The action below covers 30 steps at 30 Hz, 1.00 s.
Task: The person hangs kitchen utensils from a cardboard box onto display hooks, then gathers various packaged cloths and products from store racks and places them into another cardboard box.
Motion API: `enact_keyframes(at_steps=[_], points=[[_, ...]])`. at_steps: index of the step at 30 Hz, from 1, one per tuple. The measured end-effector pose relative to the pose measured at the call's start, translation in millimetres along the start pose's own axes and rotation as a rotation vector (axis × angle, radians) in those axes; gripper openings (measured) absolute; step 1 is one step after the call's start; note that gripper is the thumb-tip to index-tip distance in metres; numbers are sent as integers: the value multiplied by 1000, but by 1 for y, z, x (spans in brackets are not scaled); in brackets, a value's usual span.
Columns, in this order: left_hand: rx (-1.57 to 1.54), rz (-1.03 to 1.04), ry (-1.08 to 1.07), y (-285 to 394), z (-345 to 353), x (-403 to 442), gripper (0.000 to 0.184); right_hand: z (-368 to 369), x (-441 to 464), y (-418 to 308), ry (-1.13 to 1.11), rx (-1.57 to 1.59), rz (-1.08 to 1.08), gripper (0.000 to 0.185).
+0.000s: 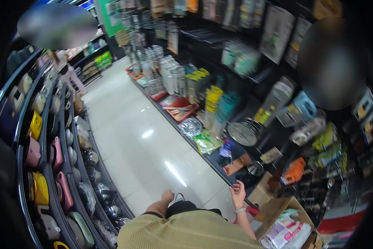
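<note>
My left hand [167, 196] hangs low over the floor beside my body, its fingers curled in, and nothing shows in it. At the near end of the low right-hand shelf [213, 168], my right hand [238, 193] is held with its fingers loosely apart and holds nothing I can see. Its fingertips are at the shelf's edge; whether they touch it I cannot tell. A pale band circles the right wrist. Closest to this hand on the shelf lies a flat brown-orange packet [237, 164], with a round metal strainer-like item [255, 168] beside it.
An open cardboard box [292, 203] with plastic-wrapped packs stands at my right. Pots and small appliances line the left shelves [55, 174]. Packaged utensils hang on the right wall [278, 99]. A shiny tiled aisle [136, 137] leads toward a person [68, 72] farther off.
</note>
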<state>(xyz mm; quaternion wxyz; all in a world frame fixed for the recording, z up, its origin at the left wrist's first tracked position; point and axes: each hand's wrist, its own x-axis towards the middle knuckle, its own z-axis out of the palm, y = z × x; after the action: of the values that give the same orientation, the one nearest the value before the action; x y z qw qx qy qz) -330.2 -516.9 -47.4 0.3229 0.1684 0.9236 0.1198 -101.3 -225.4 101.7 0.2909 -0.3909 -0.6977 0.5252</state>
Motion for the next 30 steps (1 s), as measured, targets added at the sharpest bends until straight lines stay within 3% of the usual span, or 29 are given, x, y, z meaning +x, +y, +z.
enact_keyframes(at_steps=[4,7,11,14,17,23,26,30], points=[[-219,-249,72,-59,-27,-6,29,122,22,-44,-186,71,21,50],[-336,-333,153,-95,-50,9,27,205,32,-82,-477,68,-56,50],[-449,-399,215,-132,-84,31,24,276,43,-123,-738,40,-154,49],[-588,-517,365,-178,-56,87,15,308,64,-135,-847,-33,-179,47],[-884,-628,328,-167,-96,105,13,335,96,-132,-849,-67,-184,44],[-1201,-507,261,-160,-200,178,15,413,176,-118,-807,-145,-180,38],[-1283,-464,256,-183,-238,212,15,472,222,-113,-830,-168,-191,38],[-1204,-654,270,-227,-252,228,15,554,278,-151,-873,-128,-230,36]])
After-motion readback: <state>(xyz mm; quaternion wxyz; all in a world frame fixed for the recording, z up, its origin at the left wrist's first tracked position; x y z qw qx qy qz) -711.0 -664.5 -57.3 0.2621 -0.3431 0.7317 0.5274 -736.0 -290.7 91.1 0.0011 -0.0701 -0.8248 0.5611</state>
